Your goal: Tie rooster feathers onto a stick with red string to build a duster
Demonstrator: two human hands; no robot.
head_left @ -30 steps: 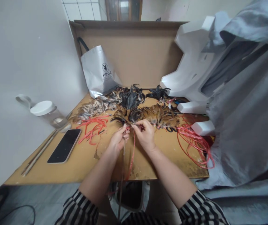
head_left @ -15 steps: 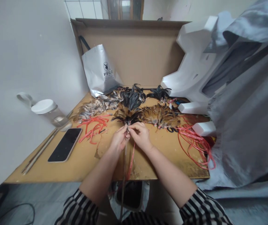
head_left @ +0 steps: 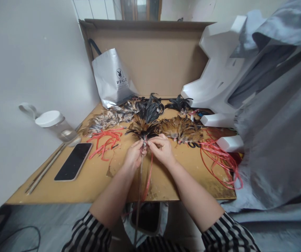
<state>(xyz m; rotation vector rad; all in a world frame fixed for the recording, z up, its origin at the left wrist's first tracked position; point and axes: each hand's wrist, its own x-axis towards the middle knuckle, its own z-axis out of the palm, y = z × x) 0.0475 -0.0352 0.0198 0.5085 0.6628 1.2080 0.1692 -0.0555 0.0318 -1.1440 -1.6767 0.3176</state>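
Note:
A feather duster (head_left: 147,117) lies in front of me, its black and brown feathers fanned away from me. Its thin stick (head_left: 139,196) runs back toward my body past the table edge. My left hand (head_left: 134,154) is closed around the stick just below the feather bases. Close beside it, my right hand (head_left: 162,148) has thumb and forefinger pinched at the binding, on a red plastic strip (head_left: 148,178) that hangs down past the stick. The exact spot of the pinch is small and partly hidden by the fingers.
Brown feathers (head_left: 182,129) lie right of the duster, mottled feathers (head_left: 105,120) left. Red strips (head_left: 108,140) and a red bundle (head_left: 218,164) flank my hands. A phone (head_left: 73,161), sticks (head_left: 45,171) and a jar (head_left: 57,124) are left; white foam (head_left: 230,143) stands right. Below is a bin (head_left: 146,218).
My right hand has shifted slightly to the right, away from the left, and the red strip's upper part has moved with it. The left hand keeps its hold on the stick.

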